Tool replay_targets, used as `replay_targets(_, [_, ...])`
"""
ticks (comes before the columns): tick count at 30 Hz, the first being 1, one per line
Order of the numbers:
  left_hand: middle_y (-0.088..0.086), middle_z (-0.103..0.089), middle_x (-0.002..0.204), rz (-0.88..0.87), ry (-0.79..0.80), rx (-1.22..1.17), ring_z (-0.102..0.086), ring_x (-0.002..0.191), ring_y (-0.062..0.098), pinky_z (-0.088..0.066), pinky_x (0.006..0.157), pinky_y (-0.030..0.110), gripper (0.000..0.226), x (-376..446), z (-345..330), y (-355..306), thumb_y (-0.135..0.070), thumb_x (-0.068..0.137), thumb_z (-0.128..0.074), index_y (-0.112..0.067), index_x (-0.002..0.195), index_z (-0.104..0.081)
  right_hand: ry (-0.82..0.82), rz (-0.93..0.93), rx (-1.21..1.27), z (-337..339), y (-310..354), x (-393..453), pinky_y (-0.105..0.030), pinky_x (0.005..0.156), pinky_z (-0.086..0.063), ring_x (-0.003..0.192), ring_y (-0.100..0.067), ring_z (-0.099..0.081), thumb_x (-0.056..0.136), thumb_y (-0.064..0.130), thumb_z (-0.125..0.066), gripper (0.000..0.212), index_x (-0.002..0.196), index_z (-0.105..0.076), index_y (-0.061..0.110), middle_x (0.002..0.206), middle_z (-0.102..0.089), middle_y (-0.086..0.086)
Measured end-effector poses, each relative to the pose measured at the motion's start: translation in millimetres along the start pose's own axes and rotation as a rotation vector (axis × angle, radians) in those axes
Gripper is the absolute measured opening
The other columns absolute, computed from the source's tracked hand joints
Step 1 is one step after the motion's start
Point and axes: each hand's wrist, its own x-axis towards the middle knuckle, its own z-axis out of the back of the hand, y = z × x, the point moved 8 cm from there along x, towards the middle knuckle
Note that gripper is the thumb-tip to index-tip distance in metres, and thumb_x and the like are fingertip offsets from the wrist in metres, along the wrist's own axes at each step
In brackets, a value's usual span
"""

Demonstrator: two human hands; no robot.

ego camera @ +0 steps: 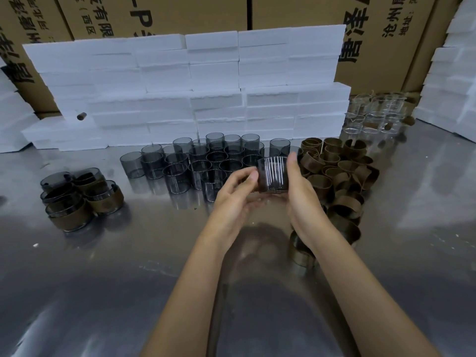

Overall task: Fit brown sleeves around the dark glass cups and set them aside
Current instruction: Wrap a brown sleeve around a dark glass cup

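Both hands clamped on one cup (pixel 272 173), held above mid-surface: left hand (pixel 235 194) pinching its left wall with thumb and fingertips, right hand (pixel 300 188) cupping the right wall, fingers upright beside the rim. Held between two grips probably to steady the glass while a sleeve slides along it; brown tint low on the cup suggests a sleeve already partly on, though hard to tell through dark glass.

Largest first: steel surface (pixel 103 279), carrying everything. Along its far edge, foam blocks (pixel 193 94) stacked as a wall, with cartons (pixel 201 11) behind. Bare cups (pixel 195 158) massed before the foam, just beyond the hands, within easy reach. Sleeves (pixel 342 176) heaped toward the right edge, beside the right hand, likely so that hand feeds them. Finished cups (pixel 79 199) grouped toward the left edge, well apart from the bare ones, keeping done from undone. Clear glasses (pixel 373 114) at the far right corner, seemingly unrelated.
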Motion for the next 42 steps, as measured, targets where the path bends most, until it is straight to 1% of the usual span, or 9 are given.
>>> replay_targets(5, [0.009,-0.075,0.097,-0.099,-0.115,0.082,-0.064,0.075,0.017,-0.054,0.064,0.022,0.014,-0.4,10.6,-6.7,-0.014,0.098,-0.065,-0.011,0.109,-0.073,-0.081,0.022,-0.025,8.5,-1.7,-3.0,-0.047,0.102,-0.054,0.102,-0.019,-0.075,0.104,0.062,-0.033,0.057,0.096,-0.077,0.028,0.101,-0.080,0.001])
replay_targets(10, [0.019,-0.075,0.112,-0.055,-0.113,0.183,-0.064,0.087,0.027,-0.055,0.083,0.042,0.049,-4.3,2.1,-9.0,-0.048,0.080,-0.075,-0.012,0.114,-0.076,-0.172,0.215,-0.293,14.6,18.4,-10.7,-0.009,0.078,-0.047,0.087,0.010,-0.064,0.111,0.033,-0.035,0.036,0.101,-0.069,0.027,0.094,-0.072,0.010])
replay_targets(13, [0.016,-0.076,0.110,-0.062,-0.095,0.218,-0.064,0.088,0.026,-0.053,0.089,0.049,0.050,-7.2,-0.6,-12.2,-0.052,0.078,-0.077,-0.015,0.112,-0.078,-0.156,0.350,-0.302,12.7,28.5,-13.6,-0.004,0.077,-0.045,0.089,0.015,-0.063,0.109,0.013,-0.044,0.026,0.109,-0.068,0.023,0.099,-0.070,0.015])
replay_targets(17, [0.018,-0.073,0.118,-0.031,-0.014,0.103,-0.058,0.097,0.029,-0.038,0.090,0.040,0.046,-6.6,0.0,-12.2,-0.044,0.085,-0.075,-0.011,0.118,-0.076,-0.082,0.144,-0.009,8.2,12.4,-9.9,-0.026,0.079,-0.059,0.099,-0.018,-0.074,0.104,0.034,-0.056,0.030,0.115,-0.071,0.011,0.107,-0.077,-0.007])
replay_targets(21, [0.004,-0.068,0.135,-0.092,0.027,0.117,-0.060,0.130,0.023,-0.041,0.115,0.047,0.054,-3.5,3.1,-15.6,-0.028,0.088,-0.076,-0.021,0.139,-0.062,0.128,-0.126,0.206,-7.9,-5.9,-10.5,-0.032,0.078,-0.062,0.098,-0.033,-0.076,0.096,0.061,-0.053,0.059,0.121,-0.069,0.011,0.108,-0.078,-0.013])
replay_targets(25, [-0.001,-0.068,0.137,-0.129,0.069,0.156,-0.057,0.135,0.015,-0.043,0.114,0.036,0.059,-3.1,-1.0,-20.8,-0.023,0.089,-0.075,-0.021,0.145,-0.055,0.133,-0.162,0.420,-6.4,-2.4,-7.6,-0.029,0.078,-0.062,0.099,-0.029,-0.076,0.104,0.044,-0.050,0.045,0.116,-0.068,0.005,0.106,-0.078,-0.016])
replay_targets(30, [-0.010,-0.076,0.119,-0.163,0.032,0.189,-0.069,0.110,0.001,-0.053,0.077,0.012,0.049,-5.2,-1.8,-22.2,-0.009,0.092,-0.071,-0.020,0.138,-0.057,0.111,-0.211,0.539,-6.0,-5.8,-8.0,-0.034,0.084,-0.063,0.096,-0.027,-0.077,0.107,0.032,-0.048,0.038,0.114,-0.065,-0.001,0.105,-0.076,-0.022])
replay_targets(36, [-0.007,-0.077,0.110,-0.259,-0.068,0.228,-0.071,0.101,0.004,-0.054,0.078,0.015,0.058,-7.6,1.3,-28.8,-0.030,0.068,-0.086,-0.020,0.119,-0.060,0.173,-0.149,0.486,-9.8,-4.7,-8.0,-0.026,0.080,-0.061,0.102,-0.020,-0.075,0.109,0.023,-0.044,0.032,0.114,-0.070,0.005,0.108,-0.077,-0.016])
replay_targets(42, [0.001,-0.074,0.095,-0.275,-0.221,0.115,-0.069,0.096,0.016,-0.055,0.090,0.037,0.035,-5.2,19.4,-27.7,-0.038,0.074,-0.088,-0.020,0.092,-0.065,0.198,-0.160,0.395,-16.1,-8.3,-9.9,-0.032,0.093,-0.060,0.109,-0.025,-0.073,0.108,0.018,-0.045,0.029,0.126,-0.067,0.007,0.120,-0.073,-0.017])
